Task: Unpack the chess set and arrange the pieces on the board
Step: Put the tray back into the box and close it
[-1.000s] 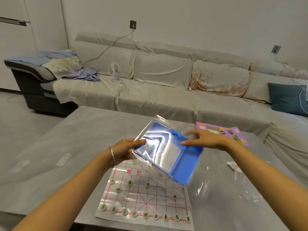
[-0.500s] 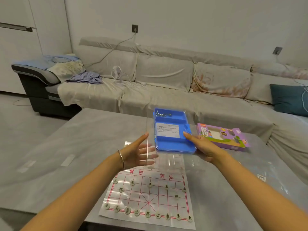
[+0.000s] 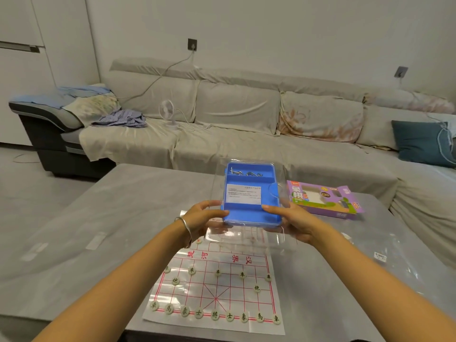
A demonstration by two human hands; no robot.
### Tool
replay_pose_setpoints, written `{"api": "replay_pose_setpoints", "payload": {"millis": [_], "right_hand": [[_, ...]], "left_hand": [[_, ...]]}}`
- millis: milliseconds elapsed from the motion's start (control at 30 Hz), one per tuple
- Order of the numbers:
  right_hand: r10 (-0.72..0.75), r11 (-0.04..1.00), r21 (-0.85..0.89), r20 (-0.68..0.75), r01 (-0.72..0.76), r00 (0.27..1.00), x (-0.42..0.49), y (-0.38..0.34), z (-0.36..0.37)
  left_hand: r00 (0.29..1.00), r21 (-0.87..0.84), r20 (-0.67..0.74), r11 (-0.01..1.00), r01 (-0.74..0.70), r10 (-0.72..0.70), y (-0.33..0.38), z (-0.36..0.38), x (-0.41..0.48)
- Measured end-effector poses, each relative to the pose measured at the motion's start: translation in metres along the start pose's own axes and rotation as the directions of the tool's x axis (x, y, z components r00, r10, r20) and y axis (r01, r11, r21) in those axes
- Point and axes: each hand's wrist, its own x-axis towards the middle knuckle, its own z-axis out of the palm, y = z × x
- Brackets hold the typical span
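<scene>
A blue plastic tray (image 3: 251,213) with a clear cover and a white paper slip inside is held level above the far half of the paper chess board (image 3: 217,290). My left hand (image 3: 199,219) grips its near left corner. My right hand (image 3: 293,222) grips its near right corner from below and beside. Several pale round pieces (image 3: 214,315) stand in rows along the board's near half. The board's far edge is hidden behind the tray.
The grey table (image 3: 111,218) carries a purple chess set box (image 3: 323,197) at the far right and clear plastic wrap (image 3: 399,257) on the right. A long covered sofa (image 3: 237,134) with a small white fan (image 3: 169,114) runs behind the table.
The tray went from tilted and close to me to flat and further out. My left hand, open beside it half a second ago, now grips its corner again.
</scene>
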Motion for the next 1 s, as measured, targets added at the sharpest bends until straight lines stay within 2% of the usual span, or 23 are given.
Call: {"api": "replay_pose_setpoints", "payload": {"millis": [133,267,333,400,467,567,800,1000], "right_hand": [[0.002,1.0,0.002,0.002,-0.002,1.0,-0.003,-0.001,-0.009],[0.001,1.0,0.021,-0.014,-0.001,1.0,-0.009,-0.002,-0.022],[-0.039,0.98,0.197,0.022,0.034,0.999,-0.012,-0.001,-0.038],[-0.096,0.906,0.421,0.084,0.052,0.992,-0.013,0.001,-0.06],[-0.111,0.868,0.495,0.101,0.047,0.989,-0.012,0.001,-0.082],[-0.072,0.92,0.39,0.06,0.043,0.996,-0.009,-0.001,-0.119],[0.031,0.962,0.273,-0.108,0.0,0.994,0.005,-0.005,-0.203],[0.118,0.968,0.249,-0.345,-0.031,0.931,0.019,0.003,-0.298]], "left_hand": [[0.994,-0.011,0.092,0.998,0.06,-0.059,0.005,0.008,0.009],[0.999,-0.061,-0.032,0.998,0.019,-0.021,0.008,0.028,0.031],[0.997,-0.14,-0.075,0.99,0.005,-0.016,0.011,0.043,0.043],[0.994,-0.223,-0.11,0.975,-0.019,-0.006,0.014,0.06,0.056],[0.991,-0.267,-0.131,0.963,-0.03,-0.005,0.016,0.079,0.069],[0.995,-0.23,-0.096,0.973,0.018,-0.041,0.015,0.103,0.091],[0.99,-0.045,0.093,0.993,0.109,-0.105,-0.004,0.181,0.153],[0.99,0.159,0.126,0.986,0.047,-0.068,-0.022,0.259,0.225]]}}
